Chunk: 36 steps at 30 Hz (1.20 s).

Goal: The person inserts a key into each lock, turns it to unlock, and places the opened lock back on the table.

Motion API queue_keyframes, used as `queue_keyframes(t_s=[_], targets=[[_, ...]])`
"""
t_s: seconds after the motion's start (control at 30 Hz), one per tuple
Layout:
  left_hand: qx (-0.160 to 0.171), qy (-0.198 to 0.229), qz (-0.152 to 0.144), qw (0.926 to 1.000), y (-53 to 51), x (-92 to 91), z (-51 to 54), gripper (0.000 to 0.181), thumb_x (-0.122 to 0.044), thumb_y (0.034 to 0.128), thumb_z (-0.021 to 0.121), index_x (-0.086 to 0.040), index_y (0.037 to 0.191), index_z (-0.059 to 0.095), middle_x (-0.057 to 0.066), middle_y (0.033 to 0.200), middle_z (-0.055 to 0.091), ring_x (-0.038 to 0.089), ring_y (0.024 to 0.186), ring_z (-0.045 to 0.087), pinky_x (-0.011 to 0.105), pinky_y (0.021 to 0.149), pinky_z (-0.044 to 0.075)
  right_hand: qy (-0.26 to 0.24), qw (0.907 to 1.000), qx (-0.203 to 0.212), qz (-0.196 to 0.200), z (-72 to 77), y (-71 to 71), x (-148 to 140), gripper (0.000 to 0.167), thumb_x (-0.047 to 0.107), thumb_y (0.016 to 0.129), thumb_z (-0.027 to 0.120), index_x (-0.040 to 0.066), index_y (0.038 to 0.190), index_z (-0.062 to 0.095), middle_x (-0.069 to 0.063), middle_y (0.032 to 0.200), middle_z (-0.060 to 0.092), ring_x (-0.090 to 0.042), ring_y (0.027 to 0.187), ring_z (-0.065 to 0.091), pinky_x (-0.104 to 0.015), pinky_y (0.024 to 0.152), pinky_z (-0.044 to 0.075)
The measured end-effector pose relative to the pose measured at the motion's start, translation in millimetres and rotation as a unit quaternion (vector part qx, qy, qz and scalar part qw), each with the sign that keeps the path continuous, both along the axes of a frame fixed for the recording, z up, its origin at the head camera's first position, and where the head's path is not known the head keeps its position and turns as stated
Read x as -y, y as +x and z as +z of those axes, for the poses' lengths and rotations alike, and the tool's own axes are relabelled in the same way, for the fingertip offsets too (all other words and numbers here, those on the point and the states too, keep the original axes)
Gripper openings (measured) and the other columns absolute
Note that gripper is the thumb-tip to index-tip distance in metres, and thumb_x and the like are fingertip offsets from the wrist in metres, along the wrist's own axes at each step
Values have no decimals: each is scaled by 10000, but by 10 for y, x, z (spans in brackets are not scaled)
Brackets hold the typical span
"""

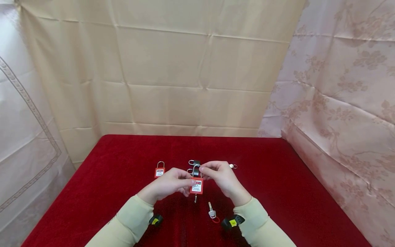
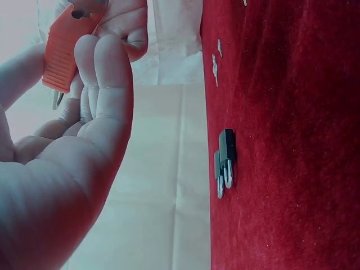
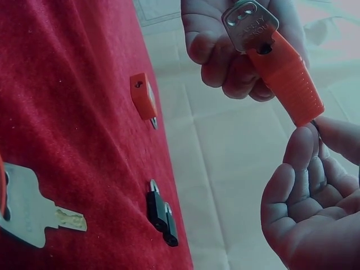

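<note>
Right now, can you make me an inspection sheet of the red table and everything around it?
Surface: soft red cloth, a little wrinkled.
Job's things: red rectangular padlock with silver metal shackle, held up; flat silver metal key in its underside.
Clutter: second red padlock; two black padlocks side by side; flat silver key with red ring; at least one small silver key farther back, partly hidden.
Grippers: bare left hand holds the red padlock's body; bare right hand pinches it at the top.
Cables: nothing seen.
Surroundings: beige hanging cloth behind; pink floral cloth right.
</note>
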<state>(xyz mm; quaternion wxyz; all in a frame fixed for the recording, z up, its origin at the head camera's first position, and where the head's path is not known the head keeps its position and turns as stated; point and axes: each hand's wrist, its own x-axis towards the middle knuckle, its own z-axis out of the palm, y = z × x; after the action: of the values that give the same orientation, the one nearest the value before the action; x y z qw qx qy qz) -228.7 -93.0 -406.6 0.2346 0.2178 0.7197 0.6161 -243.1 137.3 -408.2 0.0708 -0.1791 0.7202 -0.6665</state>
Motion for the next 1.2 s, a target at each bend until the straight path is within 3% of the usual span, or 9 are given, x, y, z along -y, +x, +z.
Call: queue_keyframes(t_s=[0.4, 0.9, 1.2], targets=[[16, 0, -138, 9999, 29, -32, 0, 201, -157, 976, 693, 41, 1008, 707, 124, 800, 674, 204, 710, 660, 373, 735, 598, -85, 9993, 26, -365, 49, -14, -55, 265, 108, 963, 709, -122, 1094, 697, -122, 902, 715, -220, 782, 654, -333, 793, 576], [-117, 47, -176, 9998, 19, -34, -25, 189, -143, 975, 687, 46, 973, 695, 106, 778, 666, 201, 715, 651, 360, 729, 594, -184, 9992, 8, -353, 22, -32, -60, 259, 106, 968, 703, -118, 1099, 696, -106, 874, 711, -215, 779, 654, -336, 777, 579], [-107, 34, -111, 9999, 16, -37, -34, 187, -145, 972, 691, 41, 954, 692, 117, 764, 652, 204, 713, 651, 359, 729, 595, -389, 9987, 3, -329, 40, -25, -66, 242, 91, 982, 683, -86, 1147, 699, -156, 985, 726, -212, 792, 682, -351, 799, 589]])
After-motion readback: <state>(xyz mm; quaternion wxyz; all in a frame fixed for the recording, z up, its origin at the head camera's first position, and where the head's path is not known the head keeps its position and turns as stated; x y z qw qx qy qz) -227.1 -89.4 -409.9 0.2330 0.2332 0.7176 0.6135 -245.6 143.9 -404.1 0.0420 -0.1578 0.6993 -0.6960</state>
